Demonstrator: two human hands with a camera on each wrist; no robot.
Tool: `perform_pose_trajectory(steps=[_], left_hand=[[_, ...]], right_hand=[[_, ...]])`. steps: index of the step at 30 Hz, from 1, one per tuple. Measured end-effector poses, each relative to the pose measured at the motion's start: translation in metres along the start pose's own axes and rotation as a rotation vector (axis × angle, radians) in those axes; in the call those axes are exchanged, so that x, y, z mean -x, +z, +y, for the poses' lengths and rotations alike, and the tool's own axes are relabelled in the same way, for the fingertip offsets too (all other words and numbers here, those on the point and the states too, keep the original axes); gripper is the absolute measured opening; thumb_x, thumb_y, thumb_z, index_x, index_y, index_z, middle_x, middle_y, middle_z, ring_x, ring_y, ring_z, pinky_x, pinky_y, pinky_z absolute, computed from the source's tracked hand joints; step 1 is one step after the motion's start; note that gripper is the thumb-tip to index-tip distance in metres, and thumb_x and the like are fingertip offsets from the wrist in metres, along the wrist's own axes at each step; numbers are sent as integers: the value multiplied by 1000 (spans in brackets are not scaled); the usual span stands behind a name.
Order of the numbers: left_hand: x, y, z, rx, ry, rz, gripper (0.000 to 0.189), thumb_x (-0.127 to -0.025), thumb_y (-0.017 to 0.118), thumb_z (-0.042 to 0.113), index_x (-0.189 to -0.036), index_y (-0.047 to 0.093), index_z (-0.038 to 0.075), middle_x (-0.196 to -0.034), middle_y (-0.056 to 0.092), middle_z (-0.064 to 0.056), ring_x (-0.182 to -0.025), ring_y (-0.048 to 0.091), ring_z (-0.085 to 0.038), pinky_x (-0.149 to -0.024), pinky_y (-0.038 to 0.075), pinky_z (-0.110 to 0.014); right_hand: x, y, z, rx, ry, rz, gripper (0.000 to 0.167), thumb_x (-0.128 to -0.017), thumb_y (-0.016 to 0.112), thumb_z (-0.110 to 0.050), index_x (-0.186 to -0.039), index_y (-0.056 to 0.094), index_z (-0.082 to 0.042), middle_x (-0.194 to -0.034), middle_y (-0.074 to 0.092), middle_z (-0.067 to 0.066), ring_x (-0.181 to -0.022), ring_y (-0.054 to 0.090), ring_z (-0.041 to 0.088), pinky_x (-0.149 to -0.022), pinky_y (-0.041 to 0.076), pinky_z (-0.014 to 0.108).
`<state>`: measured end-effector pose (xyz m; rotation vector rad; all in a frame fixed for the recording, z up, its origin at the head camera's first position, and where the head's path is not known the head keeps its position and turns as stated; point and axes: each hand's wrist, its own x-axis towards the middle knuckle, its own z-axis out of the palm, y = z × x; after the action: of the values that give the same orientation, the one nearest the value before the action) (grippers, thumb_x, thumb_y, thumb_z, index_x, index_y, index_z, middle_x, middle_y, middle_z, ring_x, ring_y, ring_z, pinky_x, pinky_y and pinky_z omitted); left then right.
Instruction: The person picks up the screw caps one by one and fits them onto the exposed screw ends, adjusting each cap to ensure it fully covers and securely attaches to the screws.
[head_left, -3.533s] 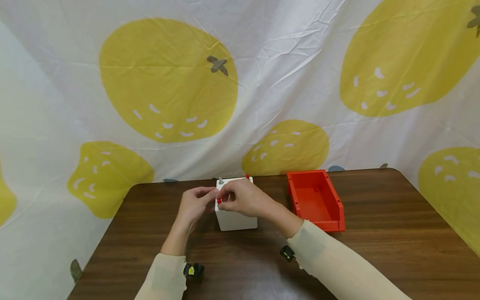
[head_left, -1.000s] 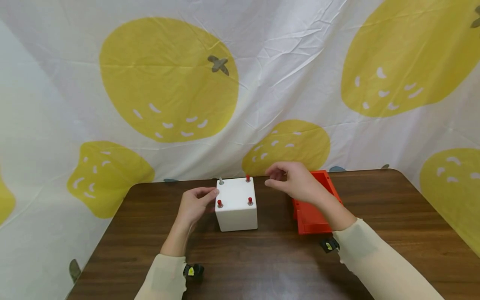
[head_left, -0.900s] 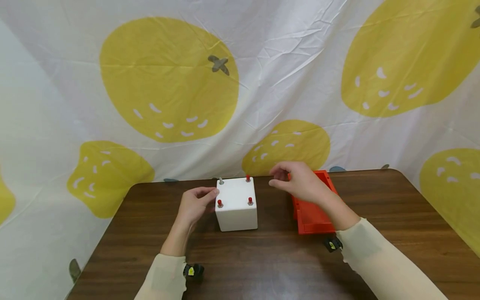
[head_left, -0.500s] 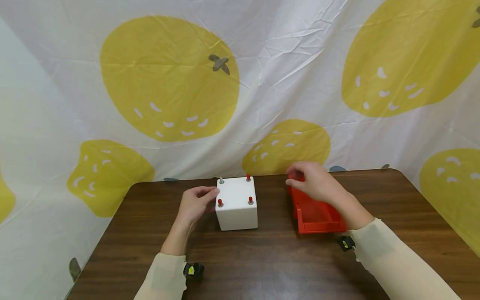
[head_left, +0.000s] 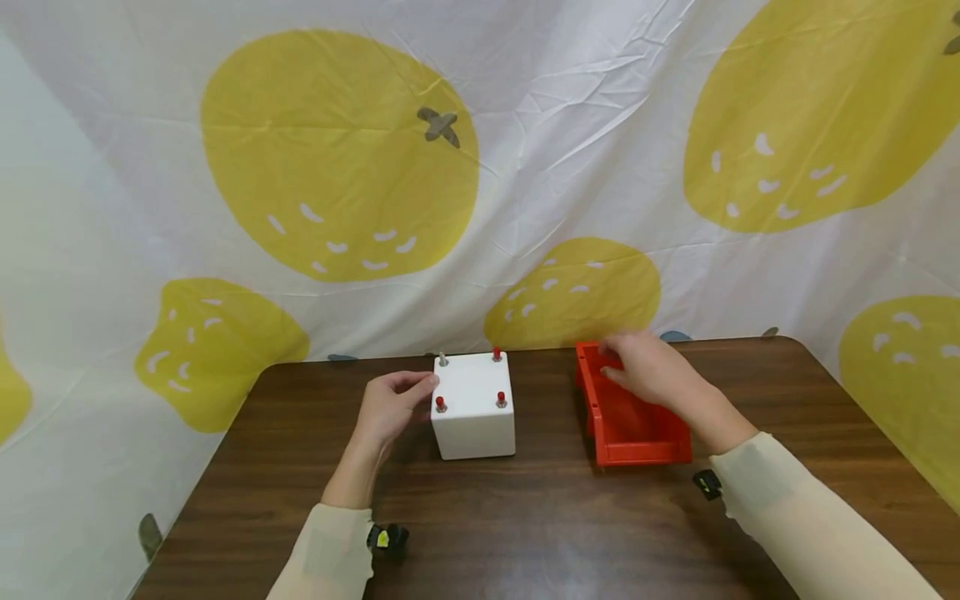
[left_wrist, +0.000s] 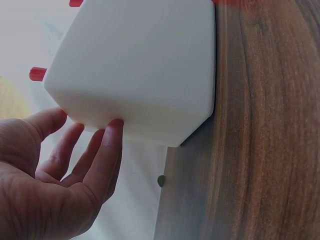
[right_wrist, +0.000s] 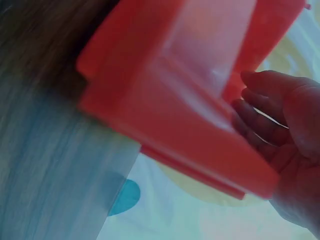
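Note:
A white box [head_left: 474, 437] has metal posts at its top corners. Red caps cover three of them, including the front-left cap [head_left: 440, 402]; the back-left post [head_left: 442, 361] is bare metal. My left hand [head_left: 388, 408] touches the box's left side, thumb at the top edge and fingertips on the side wall, as the left wrist view also shows. My right hand [head_left: 651, 371] reaches over the red bin [head_left: 643, 454] with fingers loosely bent, the fingertips inside its back part. In the right wrist view nothing shows between thumb and fingers.
Both containers stand on a dark wooden table [head_left: 540, 525], the bin right of the box with a strip of tabletop between. Behind the table's back edge hangs a white curtain [head_left: 540, 192] with yellow fruit prints. Each wrist wears a small black camera [head_left: 386, 540].
My right hand pinched the red cap at the front-left post earlier, then left it there and moved right to the bin. My left hand has stayed at the box.

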<state>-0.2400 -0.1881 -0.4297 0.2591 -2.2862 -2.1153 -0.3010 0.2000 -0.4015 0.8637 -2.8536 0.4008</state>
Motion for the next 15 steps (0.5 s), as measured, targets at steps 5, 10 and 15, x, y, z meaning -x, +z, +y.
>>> perform_pose_trajectory(steps=[5, 10, 15], left_hand=[[-1, 1, 0, 4, 2, 0, 27, -98, 80, 14, -118, 77, -3, -118, 72, -17, -89, 73, -18, -82, 66, -46], [-1, 1, -1, 3, 3, 2, 26, -97, 80, 14, -118, 77, -3, -117, 72, -17, -90, 72, -18, -81, 66, -45], [-1, 0, -1, 5, 2, 4, 26, -97, 81, 14, -117, 77, -2, -117, 72, -16, -90, 72, -18, -82, 66, -45]], right_hand=[[0, 7, 6, 79, 8, -28, 21, -89, 83, -5, -105, 71, 1, -96, 69, 12, -86, 68, 32, -81, 60, 51], [-1, 12, 10, 98, 50, -80, 13, -90, 80, -5, -97, 69, -3, -83, 62, 6, -76, 61, 27, -72, 58, 47], [-3, 16, 8, 135, 79, -134, 11, -94, 73, -4, -89, 64, -8, -78, 59, 5, -73, 56, 25, -68, 56, 44]])
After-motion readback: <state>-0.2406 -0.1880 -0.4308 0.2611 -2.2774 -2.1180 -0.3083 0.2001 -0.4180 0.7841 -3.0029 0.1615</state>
